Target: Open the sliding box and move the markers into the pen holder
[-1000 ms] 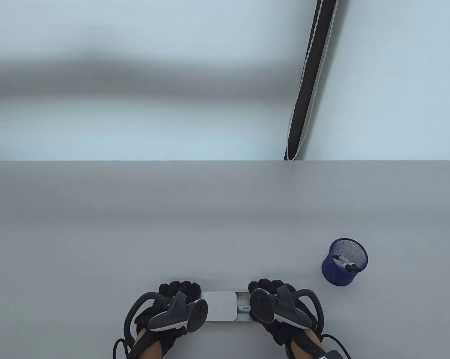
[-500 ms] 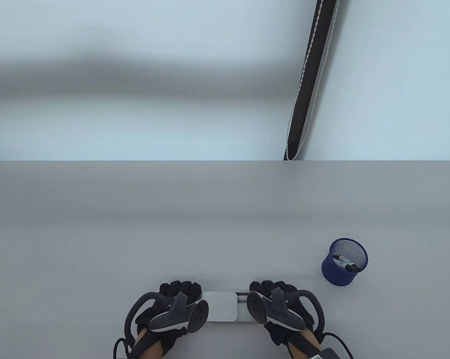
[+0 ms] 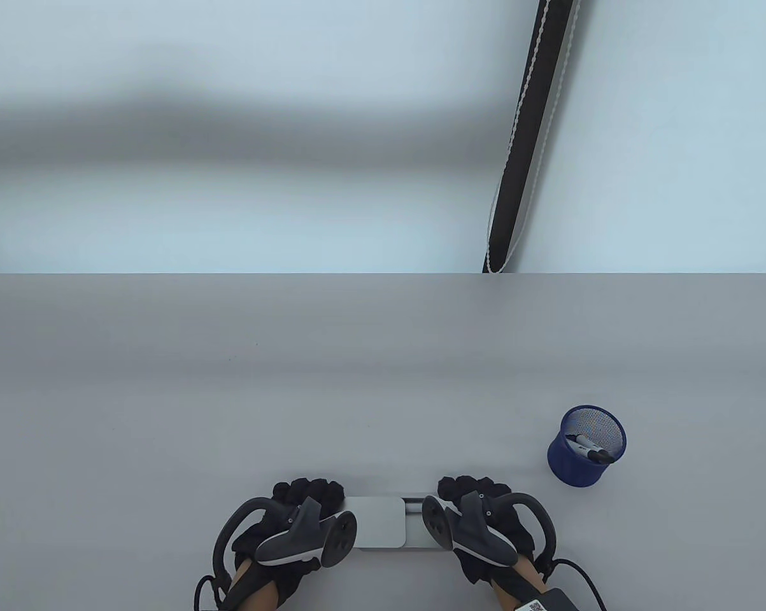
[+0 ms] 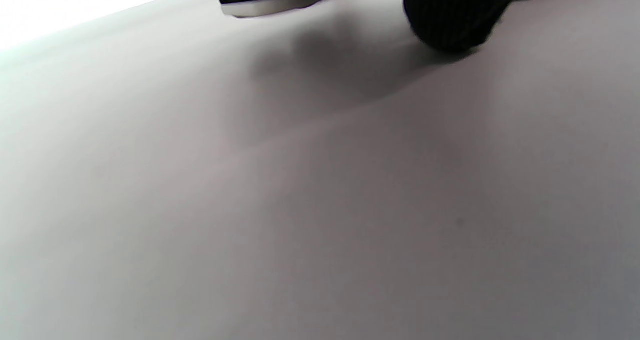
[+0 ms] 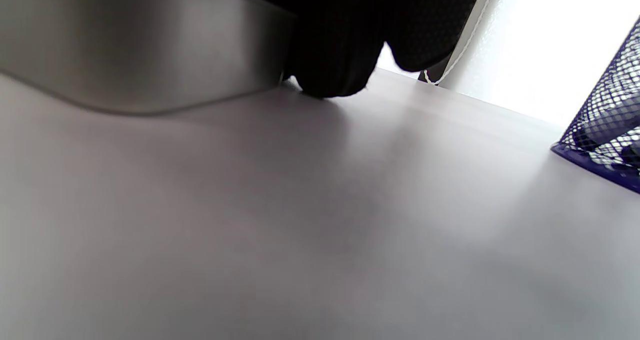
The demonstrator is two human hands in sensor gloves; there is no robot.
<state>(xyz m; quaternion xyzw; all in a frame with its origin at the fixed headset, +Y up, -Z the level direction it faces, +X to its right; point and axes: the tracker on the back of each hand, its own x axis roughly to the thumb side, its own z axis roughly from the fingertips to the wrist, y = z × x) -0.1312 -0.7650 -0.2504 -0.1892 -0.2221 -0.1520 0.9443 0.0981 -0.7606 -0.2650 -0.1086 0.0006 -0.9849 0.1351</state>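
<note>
Black knit gloves cover both hands, one at each end of a single pale grey sliding box (image 3: 376, 522) that lies near the front edge of the grey bench (image 3: 230, 394). No brand, label or legible writing shows on the box, on its lid or on the trackers; a small printed tag on the right wrist strap is too small to read.

At the box's left end sits the left hand (image 3: 293, 522), with one dark tracker (image 3: 306, 538) strapped over its back. Its fingers curl over that end of the box, so the left grip holds the box; from the left wrist view only a gloved fingertip (image 4: 455, 14) touching the bench can be made out.

Between the two hands the lid covers most of the box, and a narrow strip of the open tray shows just left of the right hand (image 3: 484, 528).

That hand carries a second tracker (image 3: 472, 528). In the right wrist view its gloved fingers (image 5: 332, 54) wrap the box's end down to the bench, so the right grip also holds the box.

Up and to the right of the right hand, well apart from it, stands one blue mesh pen holder (image 3: 577, 455) with two black-capped markers (image 3: 589, 447) leaning inside it.
</note>
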